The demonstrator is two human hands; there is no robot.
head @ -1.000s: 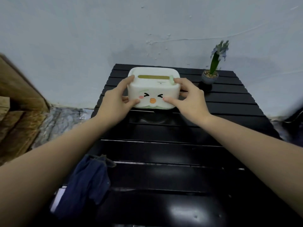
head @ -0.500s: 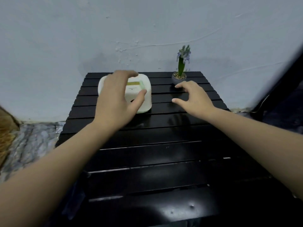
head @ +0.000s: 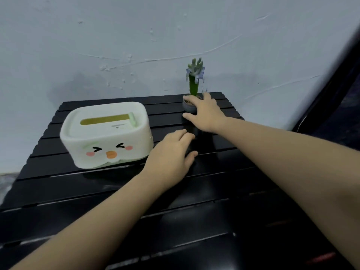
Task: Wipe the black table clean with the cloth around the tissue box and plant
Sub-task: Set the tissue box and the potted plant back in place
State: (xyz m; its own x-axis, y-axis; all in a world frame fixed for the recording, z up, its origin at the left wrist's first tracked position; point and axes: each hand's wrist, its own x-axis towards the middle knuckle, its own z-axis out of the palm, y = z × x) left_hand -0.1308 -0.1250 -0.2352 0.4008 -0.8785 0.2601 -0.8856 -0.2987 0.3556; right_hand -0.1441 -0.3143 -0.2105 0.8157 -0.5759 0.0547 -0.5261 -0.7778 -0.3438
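Pale blue-grey plaster wall (head: 136,36), rough, with raised trowel ridges and chipped flecks. Against it, black table (head: 224,211): glossy slats running side to side, narrow gaps between, faint reflections on the near boards.

Tissue box (head: 106,134) sits on the far left part of the table. Rounded-corner rectangle, matte cream plastic, a long slot in the lid showing olive-yellow inside, small pale green tab at the slot's right end. Front face printed with squinting eyes, pink cheeks, orange beak.

Plant (head: 194,80) at the far right edge near the wall: stiff green stalk, lilac-and-green bud cluster, small round grey pot with gravelly topping.

Right hand (head: 206,114) curls around the pot, thumb on the near side, fingers over the rim. Left hand (head: 171,154) hovers palm-down just right of the tissue box, fingers relaxed, holding nothing.

Cloth: not in view.
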